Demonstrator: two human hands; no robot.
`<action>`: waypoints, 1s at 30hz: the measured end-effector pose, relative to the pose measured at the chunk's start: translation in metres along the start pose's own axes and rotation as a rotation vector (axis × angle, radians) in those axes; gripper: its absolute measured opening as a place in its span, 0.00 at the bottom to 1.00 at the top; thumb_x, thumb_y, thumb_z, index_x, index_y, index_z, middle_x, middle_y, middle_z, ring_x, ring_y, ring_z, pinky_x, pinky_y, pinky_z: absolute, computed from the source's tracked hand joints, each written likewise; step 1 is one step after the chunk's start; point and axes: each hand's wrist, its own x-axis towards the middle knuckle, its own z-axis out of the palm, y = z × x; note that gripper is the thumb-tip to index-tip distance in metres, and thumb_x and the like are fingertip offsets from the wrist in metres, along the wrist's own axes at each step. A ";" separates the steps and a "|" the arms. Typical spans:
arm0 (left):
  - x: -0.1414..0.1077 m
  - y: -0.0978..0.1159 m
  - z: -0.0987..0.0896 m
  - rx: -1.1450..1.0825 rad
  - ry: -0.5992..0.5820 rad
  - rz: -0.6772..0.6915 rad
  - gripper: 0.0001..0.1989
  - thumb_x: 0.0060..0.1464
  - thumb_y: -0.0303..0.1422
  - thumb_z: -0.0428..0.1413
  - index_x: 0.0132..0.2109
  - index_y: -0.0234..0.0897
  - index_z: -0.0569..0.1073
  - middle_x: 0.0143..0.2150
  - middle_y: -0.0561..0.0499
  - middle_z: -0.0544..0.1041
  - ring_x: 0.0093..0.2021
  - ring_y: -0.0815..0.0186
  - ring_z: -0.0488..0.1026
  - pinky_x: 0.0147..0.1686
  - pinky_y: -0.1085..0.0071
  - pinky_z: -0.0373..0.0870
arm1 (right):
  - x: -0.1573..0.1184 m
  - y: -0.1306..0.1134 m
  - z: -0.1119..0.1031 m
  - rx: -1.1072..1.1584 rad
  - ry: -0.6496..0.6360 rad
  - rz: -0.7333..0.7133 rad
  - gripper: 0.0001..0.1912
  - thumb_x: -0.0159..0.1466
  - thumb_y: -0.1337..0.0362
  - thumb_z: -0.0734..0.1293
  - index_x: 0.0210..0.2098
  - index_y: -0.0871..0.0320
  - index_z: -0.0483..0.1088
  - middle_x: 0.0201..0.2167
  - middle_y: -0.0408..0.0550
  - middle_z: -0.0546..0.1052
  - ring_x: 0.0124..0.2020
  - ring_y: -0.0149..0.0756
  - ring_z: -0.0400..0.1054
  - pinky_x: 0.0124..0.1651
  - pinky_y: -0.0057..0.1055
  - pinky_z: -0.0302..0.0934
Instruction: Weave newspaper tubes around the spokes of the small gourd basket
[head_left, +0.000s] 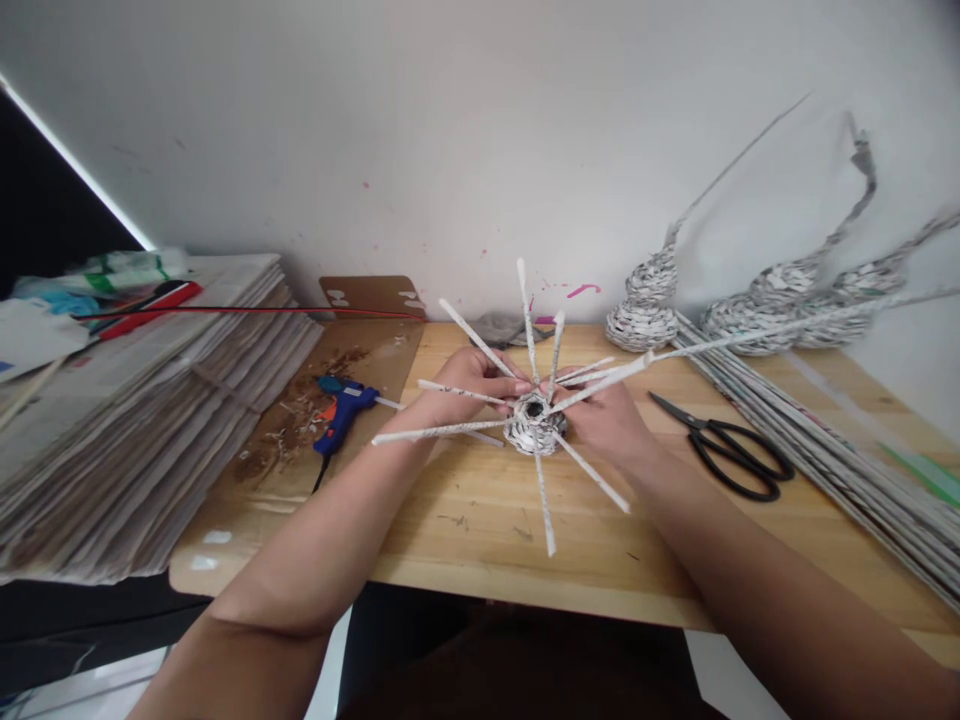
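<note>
A small woven piece of rolled newspaper (534, 430) is held above the wooden table, with a dark round opening on top and several paper sticks spreading out from it. My left hand (484, 385) is closed on its far left side, thumb near the rim. On its right side, my right hand (600, 410) has its fingers wrapped round the sticks beside the opening; some fingertips are hidden behind them. One long paper strand (720, 340) runs from the piece past my right hand to the right edge.
Black-handled scissors (727, 445) and a bundle of paper rods (810, 455) lie at right. Woven gourd shapes (641, 305) stand by the wall. A blue glue gun (345, 415) rests on cardboard (292, 400), beside stacked newspapers (150, 420) at left.
</note>
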 end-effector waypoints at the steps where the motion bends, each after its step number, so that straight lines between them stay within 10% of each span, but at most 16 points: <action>1: 0.000 0.000 0.002 -0.002 0.023 -0.014 0.09 0.43 0.32 0.68 0.28 0.32 0.76 0.22 0.51 0.76 0.20 0.72 0.71 0.22 0.74 0.69 | 0.001 0.001 0.000 0.005 -0.010 0.014 0.13 0.56 0.54 0.70 0.28 0.59 0.76 0.28 0.49 0.78 0.30 0.39 0.70 0.34 0.34 0.63; 30: 0.004 -0.011 0.008 0.127 0.062 0.072 0.15 0.41 0.37 0.68 0.30 0.34 0.73 0.24 0.52 0.75 0.24 0.68 0.70 0.27 0.70 0.66 | 0.001 0.006 0.002 0.174 0.074 0.083 0.07 0.52 0.61 0.71 0.25 0.56 0.69 0.21 0.40 0.73 0.24 0.32 0.66 0.30 0.30 0.59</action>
